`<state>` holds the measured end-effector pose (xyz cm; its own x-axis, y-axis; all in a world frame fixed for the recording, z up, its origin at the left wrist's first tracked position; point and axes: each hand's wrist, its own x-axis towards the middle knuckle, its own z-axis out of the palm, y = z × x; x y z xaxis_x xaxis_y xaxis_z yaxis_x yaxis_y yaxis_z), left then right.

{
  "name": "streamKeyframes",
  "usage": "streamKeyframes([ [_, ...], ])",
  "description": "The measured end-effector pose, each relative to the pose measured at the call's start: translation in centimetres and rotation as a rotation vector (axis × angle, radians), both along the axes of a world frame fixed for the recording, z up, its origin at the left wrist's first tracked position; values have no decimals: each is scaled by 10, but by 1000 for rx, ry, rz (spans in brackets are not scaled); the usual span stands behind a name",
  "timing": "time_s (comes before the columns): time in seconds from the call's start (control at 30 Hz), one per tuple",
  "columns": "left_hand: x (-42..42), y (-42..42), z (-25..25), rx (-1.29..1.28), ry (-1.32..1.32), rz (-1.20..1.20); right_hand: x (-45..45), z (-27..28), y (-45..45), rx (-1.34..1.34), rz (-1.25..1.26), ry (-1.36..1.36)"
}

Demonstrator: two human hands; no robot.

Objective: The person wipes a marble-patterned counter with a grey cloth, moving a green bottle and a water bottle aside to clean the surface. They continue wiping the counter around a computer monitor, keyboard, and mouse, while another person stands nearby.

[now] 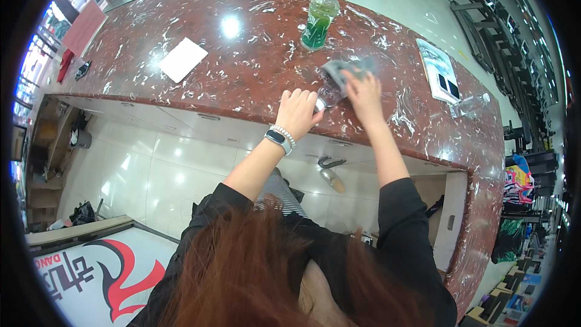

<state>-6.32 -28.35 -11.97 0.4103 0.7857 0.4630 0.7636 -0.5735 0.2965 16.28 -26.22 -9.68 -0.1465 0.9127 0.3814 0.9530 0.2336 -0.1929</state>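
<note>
My left hand [297, 113], with a watch and a beaded bracelet on its wrist, grips the capped end of a clear plastic bottle [332, 94] lying at the counter's front edge. At the bottle's other end, my right hand [364, 95] is on a blurred grey cloth [347, 71], its fingers over the fabric. The cloth covers part of the bottle, and how tightly the fingers close on it is hard to see. Beyond both hands, a green-labelled bottle [320, 17] with a white cap stands upright on the red marbled stone counter [254, 61].
To the left lie a white sheet [184, 60] and a small dark object [83, 69]. A booklet [436, 63] with a phone [448, 87] on it lies at the right, beside another clear bottle [470, 105]. Drawers and an open cabinet [449, 218] sit below the counter.
</note>
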Motion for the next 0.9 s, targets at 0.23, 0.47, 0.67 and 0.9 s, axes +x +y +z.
streamKeyframes([
  [0.23, -4, -1, -13, 44, -82, -6, -24, -5, 3, -50, -28, 247],
  [0.47, -6, -3, -10, 62, -154, -44, -73, 2, -43, 56, 146, 252],
  [0.67, -5, -2, -4, 56, -116, 5, -50, -3, 8, 23, 119, 314],
  [0.9, -5, -2, -5, 61, -129, -10, -31, -13, 41, 55, -70, 427],
])
